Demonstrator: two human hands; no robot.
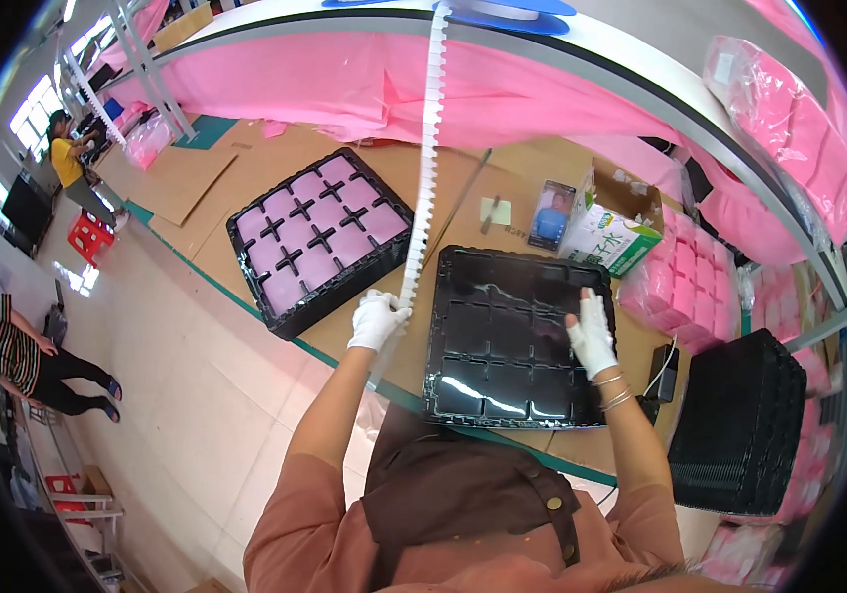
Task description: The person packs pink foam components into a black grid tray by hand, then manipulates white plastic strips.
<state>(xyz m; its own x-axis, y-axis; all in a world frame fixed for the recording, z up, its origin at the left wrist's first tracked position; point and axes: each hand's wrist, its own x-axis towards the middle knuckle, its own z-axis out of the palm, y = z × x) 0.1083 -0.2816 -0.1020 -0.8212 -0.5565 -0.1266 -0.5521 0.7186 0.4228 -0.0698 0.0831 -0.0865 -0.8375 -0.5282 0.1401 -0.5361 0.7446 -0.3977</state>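
Observation:
My left hand, in a white glove, is closed on the lower part of a long white strip with notched edges. The strip hangs from a blue reel overhead. In front of me lies a black plastic tray with a grid of shallow compartments. My right hand, gloved with some fingertips bare, rests at the tray's right side, its fingers stretched out and holding nothing. Left of the strip sits a second black tray, its compartments filled with pink pieces.
Behind the tray are a phone, a yellow-green paper note and an open carton. Wrapped pink foam blocks and stacked black trays stand at right. Cardboard covers the table. Two people stand off left.

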